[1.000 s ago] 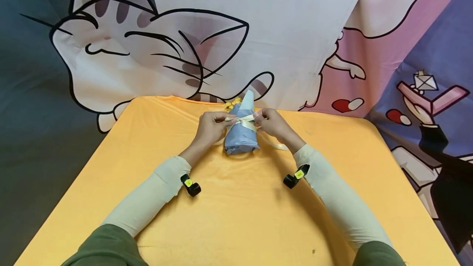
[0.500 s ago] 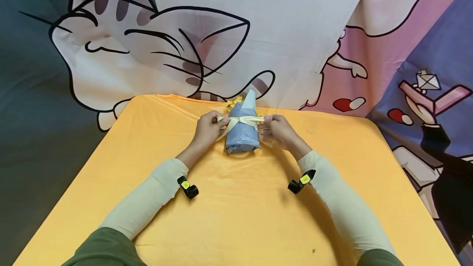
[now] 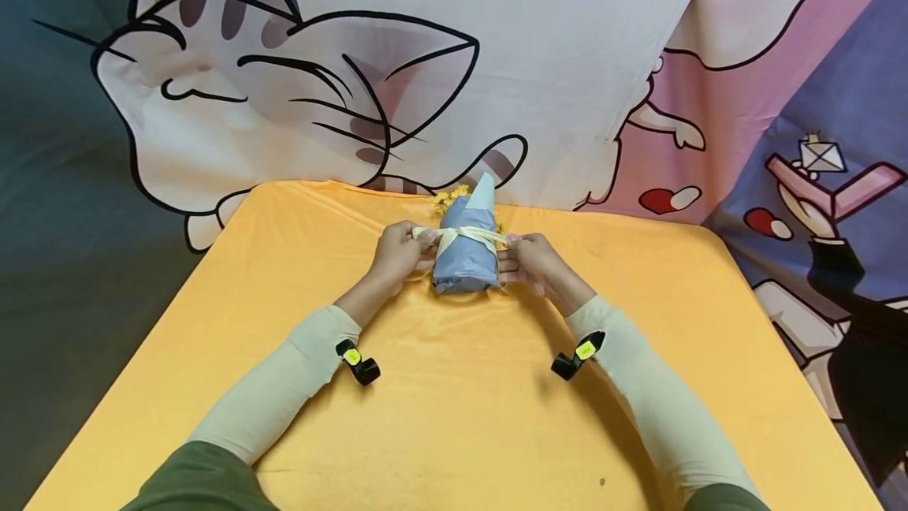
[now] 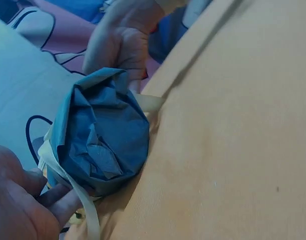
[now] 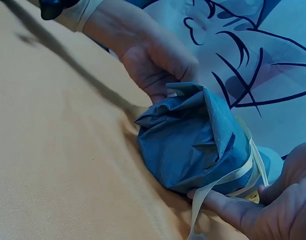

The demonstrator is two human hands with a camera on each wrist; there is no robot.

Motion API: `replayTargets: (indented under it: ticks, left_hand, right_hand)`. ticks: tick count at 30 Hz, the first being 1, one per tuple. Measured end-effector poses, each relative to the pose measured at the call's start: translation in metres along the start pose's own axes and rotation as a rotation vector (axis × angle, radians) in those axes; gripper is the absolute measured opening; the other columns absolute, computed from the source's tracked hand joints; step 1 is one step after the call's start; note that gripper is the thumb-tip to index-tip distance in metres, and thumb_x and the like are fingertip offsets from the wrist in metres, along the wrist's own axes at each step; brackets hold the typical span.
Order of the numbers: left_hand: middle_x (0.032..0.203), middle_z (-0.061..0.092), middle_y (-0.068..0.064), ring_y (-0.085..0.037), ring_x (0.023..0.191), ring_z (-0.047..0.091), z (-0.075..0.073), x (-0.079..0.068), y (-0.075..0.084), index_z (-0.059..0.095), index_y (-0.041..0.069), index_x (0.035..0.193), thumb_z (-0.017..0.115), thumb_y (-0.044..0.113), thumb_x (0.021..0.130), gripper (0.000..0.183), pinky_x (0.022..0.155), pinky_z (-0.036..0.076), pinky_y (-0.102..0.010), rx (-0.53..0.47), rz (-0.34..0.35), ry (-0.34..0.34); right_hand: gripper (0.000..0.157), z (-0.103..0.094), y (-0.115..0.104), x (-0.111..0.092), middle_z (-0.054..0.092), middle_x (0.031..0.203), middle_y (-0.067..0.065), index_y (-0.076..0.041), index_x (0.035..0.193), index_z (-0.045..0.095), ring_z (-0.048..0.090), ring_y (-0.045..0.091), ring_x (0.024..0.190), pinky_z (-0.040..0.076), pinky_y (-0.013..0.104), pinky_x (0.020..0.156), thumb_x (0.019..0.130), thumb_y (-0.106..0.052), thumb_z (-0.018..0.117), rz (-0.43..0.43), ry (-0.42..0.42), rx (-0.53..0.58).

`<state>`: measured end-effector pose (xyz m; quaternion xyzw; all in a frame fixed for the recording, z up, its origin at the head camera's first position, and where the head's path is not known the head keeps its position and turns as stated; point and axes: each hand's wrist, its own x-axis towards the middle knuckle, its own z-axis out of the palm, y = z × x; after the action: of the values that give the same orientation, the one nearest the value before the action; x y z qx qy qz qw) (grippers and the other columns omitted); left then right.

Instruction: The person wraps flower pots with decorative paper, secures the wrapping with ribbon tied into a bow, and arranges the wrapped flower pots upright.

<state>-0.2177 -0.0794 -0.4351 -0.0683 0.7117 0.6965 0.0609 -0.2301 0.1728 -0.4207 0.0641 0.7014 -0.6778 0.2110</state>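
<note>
A small bouquet wrapped in blue paper [image 3: 464, 265] lies on the yellow cloth, yellow flowers [image 3: 447, 199] peeking out at its far end beside a pale paper tip [image 3: 482, 194]. Round its middle runs a cream ribbon [image 3: 468, 233], knotted at the front. On the left side my left hand [image 3: 399, 251] pinches one ribbon end between thumb and finger. My right hand [image 3: 537, 259] pinches the other end on the right, its lower fingers touching the wrap. Both wrist views face the folded paper base [image 4: 105, 142], where a loose ribbon tail [image 5: 200, 205] hangs down.
Yellow cloth [image 3: 454, 416] covers the table. Behind its far edge hangs a printed cartoon backdrop [image 3: 567, 61], close beyond the bouquet. A black wrist camera sits on each sleeve, left camera [image 3: 358, 363] and right camera [image 3: 578, 355].
Both hands have drawn the ribbon ends apart, out to the sides; the bow-like loops at the knot have become a flatter, tauter band. Over the last half second the hands have lowered slightly.
</note>
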Motion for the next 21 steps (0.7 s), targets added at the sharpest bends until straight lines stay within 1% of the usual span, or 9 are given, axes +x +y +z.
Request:
replayTargets:
  ticks: [2,4,7,10,12,15,17,19,21]
  left_hand:
    - [0.11,0.079,-0.018,-0.01,0.075,0.071,-0.001,0.0,-0.002,0.065,-0.001,0.112,0.065,0.017,0.116,0.019,0.063,0.062,-0.021,-0.056,-0.028,-0.019]
    - [0.106,0.078,-0.014,-0.007,0.064,0.061,-0.002,0.001,-0.005,0.063,-0.001,0.11,0.063,0.017,0.117,0.019,0.056,0.053,-0.019,-0.127,-0.047,-0.04]
    - [0.101,0.076,-0.008,-0.008,0.055,0.044,-0.004,0.001,-0.008,0.058,0.001,0.11,0.06,0.016,0.118,0.018,0.051,0.04,-0.021,-0.206,-0.058,-0.083]
    - [0.096,0.072,-0.005,-0.008,0.055,0.041,-0.005,0.0,-0.009,0.057,0.001,0.113,0.055,0.016,0.12,0.017,0.052,0.039,-0.022,-0.246,-0.066,-0.13]
    - [0.094,0.071,-0.004,-0.009,0.055,0.04,-0.005,-0.001,-0.009,0.058,0.0,0.116,0.053,0.017,0.12,0.018,0.053,0.038,-0.022,-0.257,-0.076,-0.153]
    - [0.096,0.073,-0.003,-0.009,0.055,0.042,-0.007,0.001,-0.008,0.06,0.0,0.117,0.055,0.018,0.12,0.019,0.053,0.039,-0.022,-0.254,-0.104,-0.151]
    - [0.104,0.077,-0.003,-0.007,0.061,0.055,-0.01,0.004,-0.007,0.06,0.002,0.118,0.058,0.019,0.119,0.017,0.058,0.05,-0.02,-0.23,-0.129,-0.139]
    - [0.116,0.079,-0.007,-0.009,0.076,0.068,-0.013,0.007,-0.005,0.06,0.003,0.123,0.061,0.02,0.118,0.018,0.072,0.063,-0.022,-0.196,-0.145,-0.129]
    - [0.126,0.076,-0.012,-0.014,0.098,0.076,-0.017,0.009,-0.002,0.06,0.003,0.131,0.064,0.021,0.117,0.023,0.092,0.067,-0.028,-0.137,-0.134,-0.116]
  right_hand:
    - [0.035,0.0,0.001,0.0,0.059,0.091,0.007,0.001,0.103,0.052,0.06,0.013,0.072,0.062,0.027,0.063,0.125,-0.017,0.031,0.013,0.005,0.01]
    - [0.035,-0.001,0.001,0.0,0.06,0.092,0.007,0.002,0.106,0.053,0.062,0.013,0.073,0.063,0.027,0.063,0.125,-0.017,0.031,0.024,0.007,0.024]
    - [0.033,-0.001,0.001,0.002,0.062,0.092,0.007,0.002,0.106,0.055,0.063,0.013,0.073,0.063,0.026,0.063,0.124,-0.014,0.032,0.043,0.012,0.049]
    - [0.032,-0.001,0.001,0.002,0.062,0.091,0.007,0.001,0.103,0.054,0.061,0.014,0.074,0.062,0.026,0.063,0.123,-0.013,0.033,0.055,0.016,0.058]
    - [0.032,-0.001,0.001,0.002,0.061,0.091,0.006,0.0,0.102,0.053,0.06,0.014,0.075,0.061,0.026,0.063,0.123,-0.012,0.033,0.056,0.011,0.04]
    - [0.031,-0.004,0.0,0.002,0.061,0.093,0.005,-0.001,0.104,0.055,0.061,0.014,0.076,0.061,0.027,0.065,0.123,-0.013,0.034,0.05,-0.005,-0.017]
    - [0.027,-0.006,-0.002,0.004,0.063,0.097,0.006,-0.001,0.112,0.056,0.065,0.015,0.079,0.063,0.028,0.069,0.124,-0.015,0.035,0.052,-0.02,-0.059]
    - [0.027,-0.009,-0.005,0.004,0.066,0.107,0.009,-0.001,0.124,0.057,0.069,0.016,0.085,0.067,0.03,0.077,0.124,-0.019,0.036,0.057,-0.032,-0.103]
    - [0.031,-0.012,-0.009,0.004,0.069,0.124,0.017,0.001,0.138,0.054,0.073,0.022,0.098,0.069,0.036,0.091,0.125,-0.021,0.036,0.047,-0.034,-0.146]
